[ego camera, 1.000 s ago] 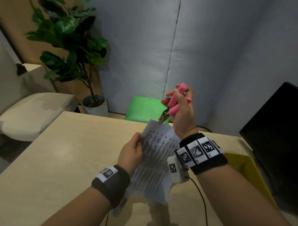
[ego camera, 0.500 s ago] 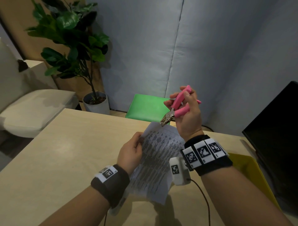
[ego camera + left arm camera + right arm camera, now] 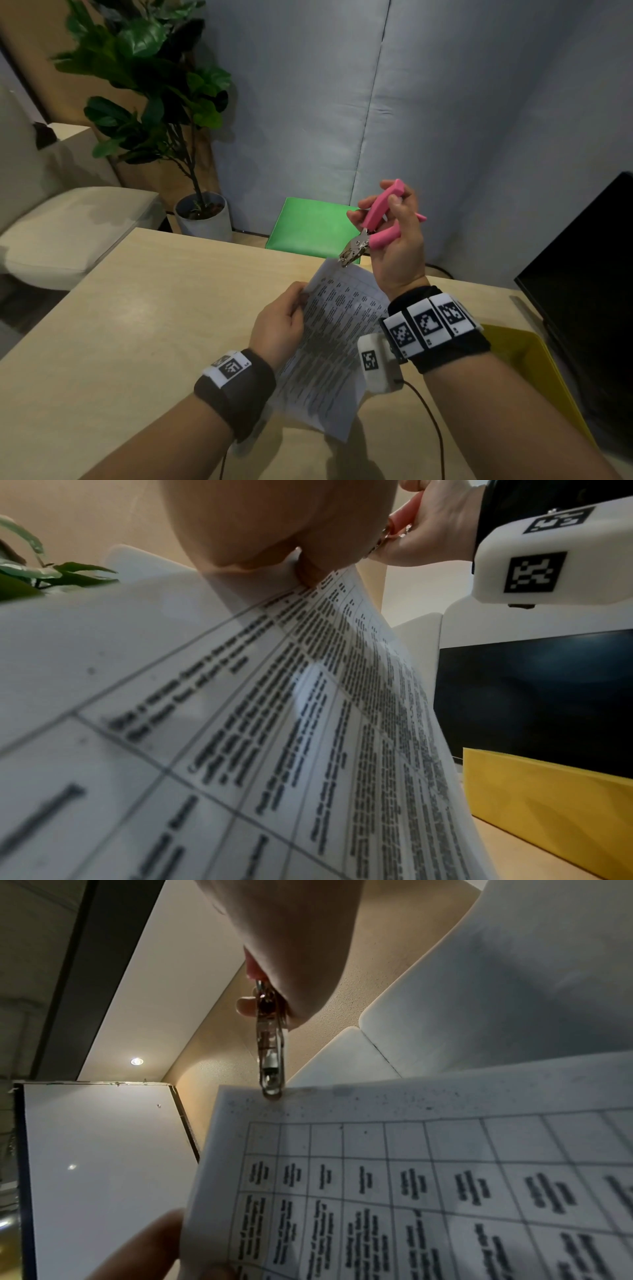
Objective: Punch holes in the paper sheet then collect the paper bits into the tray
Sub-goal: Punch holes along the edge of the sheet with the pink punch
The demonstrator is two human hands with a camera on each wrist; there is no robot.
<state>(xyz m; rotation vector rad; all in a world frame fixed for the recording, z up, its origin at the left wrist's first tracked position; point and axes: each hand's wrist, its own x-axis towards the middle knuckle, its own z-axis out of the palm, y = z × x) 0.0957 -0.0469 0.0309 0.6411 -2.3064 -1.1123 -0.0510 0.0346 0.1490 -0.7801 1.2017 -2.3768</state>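
A printed paper sheet (image 3: 335,342) with a table of text is held tilted above the wooden table; my left hand (image 3: 279,325) pinches its left edge. My right hand (image 3: 394,246) grips a pink-handled hole punch (image 3: 373,229), handles spread apart, its metal head (image 3: 349,255) at the sheet's top edge. In the right wrist view the punch head (image 3: 270,1069) meets the top margin of the sheet (image 3: 411,1177). In the left wrist view the sheet (image 3: 240,737) fills the frame and the yellow tray (image 3: 548,799) stands to the right.
The yellow tray (image 3: 534,373) lies on the table (image 3: 137,325) at the right, next to a black monitor (image 3: 589,291). A green stool (image 3: 308,222) and a potted plant (image 3: 164,102) stand beyond the far edge. A pale sofa (image 3: 51,233) is at the left.
My right hand has drifted slightly right and the punch handles have spread wider, its head staying at the sheet's top edge. My left hand keeps its pinch on the sheet.
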